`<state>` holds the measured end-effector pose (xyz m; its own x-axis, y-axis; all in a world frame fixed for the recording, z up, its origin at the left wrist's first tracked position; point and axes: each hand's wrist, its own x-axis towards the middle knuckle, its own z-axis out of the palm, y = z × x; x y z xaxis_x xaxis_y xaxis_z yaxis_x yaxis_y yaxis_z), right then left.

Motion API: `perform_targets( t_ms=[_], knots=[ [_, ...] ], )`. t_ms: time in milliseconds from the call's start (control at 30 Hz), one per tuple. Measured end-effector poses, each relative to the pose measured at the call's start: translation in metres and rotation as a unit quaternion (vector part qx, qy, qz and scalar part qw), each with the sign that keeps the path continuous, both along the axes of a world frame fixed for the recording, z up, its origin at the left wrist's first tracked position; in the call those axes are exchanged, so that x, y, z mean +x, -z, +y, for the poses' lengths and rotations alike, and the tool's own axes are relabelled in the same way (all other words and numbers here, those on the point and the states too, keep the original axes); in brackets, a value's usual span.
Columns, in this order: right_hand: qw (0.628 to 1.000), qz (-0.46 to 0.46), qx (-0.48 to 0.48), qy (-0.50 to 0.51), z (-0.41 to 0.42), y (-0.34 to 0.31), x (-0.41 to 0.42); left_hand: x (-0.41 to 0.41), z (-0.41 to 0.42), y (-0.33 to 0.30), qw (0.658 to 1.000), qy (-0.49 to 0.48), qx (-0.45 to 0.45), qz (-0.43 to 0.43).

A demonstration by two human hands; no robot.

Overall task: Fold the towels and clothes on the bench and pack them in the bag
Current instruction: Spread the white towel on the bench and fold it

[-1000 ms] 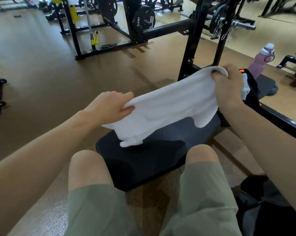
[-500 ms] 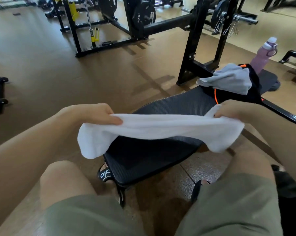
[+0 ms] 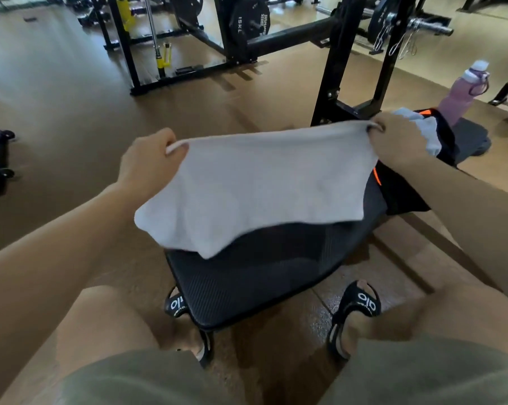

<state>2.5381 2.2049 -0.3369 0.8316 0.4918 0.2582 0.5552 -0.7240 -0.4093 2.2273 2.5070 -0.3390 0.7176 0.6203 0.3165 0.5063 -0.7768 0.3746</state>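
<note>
Towel stretched between both hands — over bench.

This is a gym. A black steel squat rack stands on brown rubber flooring. Round black weight plates hang nearby.

A plain white terry towel hangs spread in the air over the near half of the black ribbed padded tabletop, its top edge stretched taut between the left hand, which pinches the left upper corner, and the right hand, which grips the right upper corner; its lower edge sags in soft waves, the lowest point just above the pad; a crumpled pale grey garment lies on a black garment with orange trim at the tabletop's far right end, partly hidden behind the right hand.
</note>
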Motion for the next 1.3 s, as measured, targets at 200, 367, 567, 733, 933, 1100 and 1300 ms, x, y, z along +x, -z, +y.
perform_targets(
  t_ms=[200,367,567,733,933,1100,1300],
  knots=[
    [0.995,-0.072,0.074,0.003,0.006,-0.009,0.007,-0.005,0.003,0.001,0.995,0.014,0.092,-0.036],
    [0.998,0.018,-0.017,-0.049,-0.027,0.079,0.011,-0.019,-0.033,0.079,0.956,0.179,0.065,0.223],
    [0.984,0.045,-0.152,-0.075,-0.081,0.205,0.026,-0.042,-0.095,0.169,0.879,0.291,0.052,0.375],
    [0.974,0.009,-0.214,-0.072,-0.097,0.216,0.020,-0.059,-0.109,0.182,0.867,0.305,0.031,0.394],
    [0.978,-0.029,-0.203,0.048,-0.093,0.200,0.005,-0.065,-0.116,0.179,0.860,0.330,0.013,0.390],
    [0.976,0.044,-0.084,0.196,-0.090,0.192,0.007,-0.071,-0.131,0.175,0.851,0.346,-0.004,0.395],
    [0.985,0.086,-0.071,0.128,-0.088,0.191,-0.008,-0.071,-0.132,0.170,0.861,0.339,-0.021,0.379]
  ],
)
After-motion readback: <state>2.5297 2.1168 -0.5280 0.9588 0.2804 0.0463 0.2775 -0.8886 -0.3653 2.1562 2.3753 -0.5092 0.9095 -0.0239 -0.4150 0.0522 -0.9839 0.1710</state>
